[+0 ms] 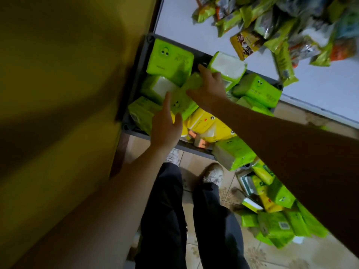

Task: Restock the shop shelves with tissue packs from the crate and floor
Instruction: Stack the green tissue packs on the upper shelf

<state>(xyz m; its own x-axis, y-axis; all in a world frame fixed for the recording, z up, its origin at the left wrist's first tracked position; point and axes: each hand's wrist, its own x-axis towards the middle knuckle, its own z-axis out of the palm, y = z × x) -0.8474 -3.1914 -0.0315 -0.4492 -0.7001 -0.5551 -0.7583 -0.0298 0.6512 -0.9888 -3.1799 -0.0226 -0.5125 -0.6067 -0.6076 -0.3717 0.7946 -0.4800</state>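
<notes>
You see snack packets (pixel 275 26) heaped on the white surface (pixel 194 22), with a yellow wall (pixel 58 94) left of it.

Both bare arms reach toward twelve o'clock. The left hand (pixel 165 125) is open, fingers extended, thumb toward one o'clock. The right hand (pixel 210 88) lies spread, palm down, fingers toward eleven.

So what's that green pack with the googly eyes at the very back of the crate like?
The green tissue pack is bright lime, soft-looking plastic wrap with two cartoon eyes printed near its top and small faint print on its face. It looks full and unopened. It stands tilted in the far corner of the grey crate, leaning on the packs in front of it. Neither hand touches it; the right hand reaches just beside it.
</notes>
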